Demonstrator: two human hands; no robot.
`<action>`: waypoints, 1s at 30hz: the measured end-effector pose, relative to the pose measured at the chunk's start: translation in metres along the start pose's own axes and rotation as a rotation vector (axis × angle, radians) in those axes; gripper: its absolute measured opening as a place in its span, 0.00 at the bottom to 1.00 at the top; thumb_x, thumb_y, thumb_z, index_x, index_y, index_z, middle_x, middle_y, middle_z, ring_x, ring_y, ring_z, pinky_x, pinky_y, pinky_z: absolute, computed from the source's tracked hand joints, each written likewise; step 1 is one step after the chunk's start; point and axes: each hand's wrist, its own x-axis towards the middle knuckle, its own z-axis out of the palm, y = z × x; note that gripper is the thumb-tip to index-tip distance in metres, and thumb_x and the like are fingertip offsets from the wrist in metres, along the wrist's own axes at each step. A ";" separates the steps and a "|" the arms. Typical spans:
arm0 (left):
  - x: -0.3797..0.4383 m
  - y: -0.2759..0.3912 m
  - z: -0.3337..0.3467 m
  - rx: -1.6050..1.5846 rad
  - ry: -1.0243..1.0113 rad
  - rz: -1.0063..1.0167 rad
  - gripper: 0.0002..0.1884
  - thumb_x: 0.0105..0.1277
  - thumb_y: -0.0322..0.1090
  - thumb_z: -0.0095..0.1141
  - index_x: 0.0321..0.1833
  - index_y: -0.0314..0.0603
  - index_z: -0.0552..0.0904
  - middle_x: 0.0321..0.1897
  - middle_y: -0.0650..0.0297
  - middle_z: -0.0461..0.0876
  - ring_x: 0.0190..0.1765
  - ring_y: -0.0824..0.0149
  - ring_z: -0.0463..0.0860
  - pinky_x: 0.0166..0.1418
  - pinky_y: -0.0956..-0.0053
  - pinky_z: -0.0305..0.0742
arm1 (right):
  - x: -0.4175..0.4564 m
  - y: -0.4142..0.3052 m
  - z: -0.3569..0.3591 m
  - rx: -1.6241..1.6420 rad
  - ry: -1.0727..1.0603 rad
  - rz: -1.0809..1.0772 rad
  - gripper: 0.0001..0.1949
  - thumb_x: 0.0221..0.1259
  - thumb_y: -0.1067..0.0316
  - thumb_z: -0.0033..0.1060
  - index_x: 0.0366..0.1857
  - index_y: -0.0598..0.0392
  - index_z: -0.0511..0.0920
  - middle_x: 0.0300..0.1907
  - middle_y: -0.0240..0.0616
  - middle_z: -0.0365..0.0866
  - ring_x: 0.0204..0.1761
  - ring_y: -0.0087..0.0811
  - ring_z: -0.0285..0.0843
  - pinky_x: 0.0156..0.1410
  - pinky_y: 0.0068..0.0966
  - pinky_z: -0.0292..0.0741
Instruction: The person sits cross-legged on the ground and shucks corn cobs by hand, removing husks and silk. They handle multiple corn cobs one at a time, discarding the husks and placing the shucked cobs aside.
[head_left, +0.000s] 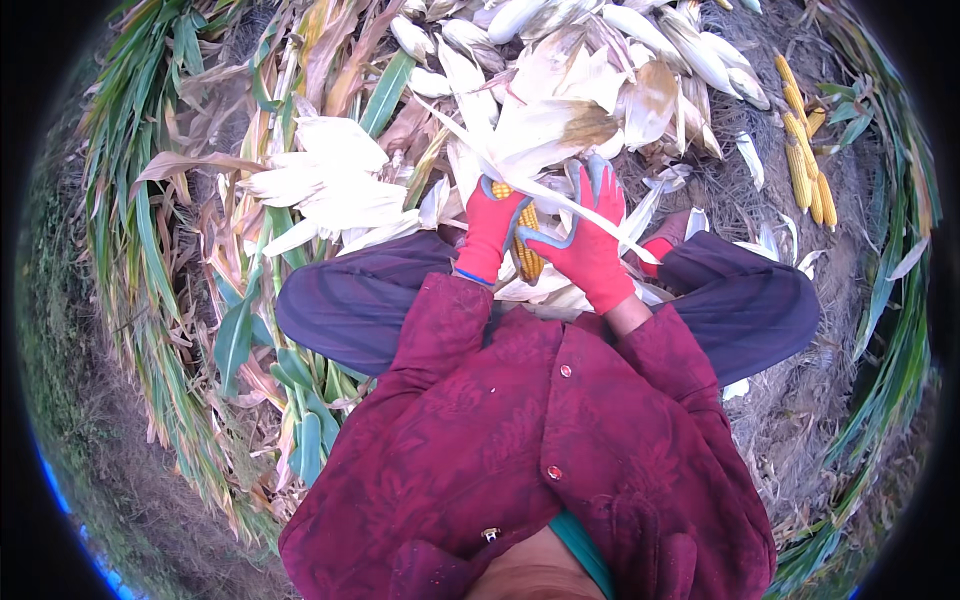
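Observation:
My left hand (487, 229), in a red glove with a grey palm, is closed around a yellow corn cob (529, 244). Kernels show above and below its fingers. To the right, my right hand (592, 240) in a matching glove has its fingers stretched forward and its thumb against or close beside the cob. A long pale strip of corn husk (551, 196) crosses over the fingers of my right hand. Pale husks (540, 139) lie just beyond both hands, and more loose husk lies below them, between the folded legs.
Unhusked corn ears (645, 37) are heaped ahead. Several bare yellow cobs (806, 161) lie on the soil at the right. Cut corn stalks (289, 360) with leaves lie at the left, next to a broad pale husk pile (330, 172). Green leaves (900, 247) border the far right.

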 end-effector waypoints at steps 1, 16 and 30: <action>-0.003 0.001 0.003 0.061 -0.028 0.012 0.28 0.52 0.36 0.71 0.54 0.33 0.74 0.41 0.57 0.83 0.43 0.66 0.83 0.47 0.72 0.79 | 0.002 0.001 0.003 -0.023 0.031 -0.025 0.54 0.38 0.41 0.77 0.69 0.60 0.59 0.69 0.63 0.53 0.73 0.61 0.47 0.74 0.55 0.49; 0.011 -0.031 -0.004 0.498 -0.126 -0.022 0.21 0.55 0.43 0.65 0.48 0.39 0.82 0.37 0.52 0.86 0.44 0.53 0.86 0.45 0.63 0.78 | 0.045 0.009 0.040 0.494 0.145 -0.326 0.08 0.61 0.68 0.57 0.41 0.56 0.81 0.35 0.46 0.83 0.40 0.50 0.80 0.50 0.35 0.74; -0.025 0.028 0.001 0.515 -0.240 0.179 0.23 0.48 0.47 0.69 0.45 0.43 0.83 0.36 0.52 0.86 0.42 0.53 0.85 0.46 0.64 0.78 | 0.048 -0.015 0.020 1.660 0.003 0.798 0.21 0.73 0.43 0.44 0.32 0.51 0.75 0.21 0.28 0.72 0.22 0.21 0.70 0.31 0.19 0.72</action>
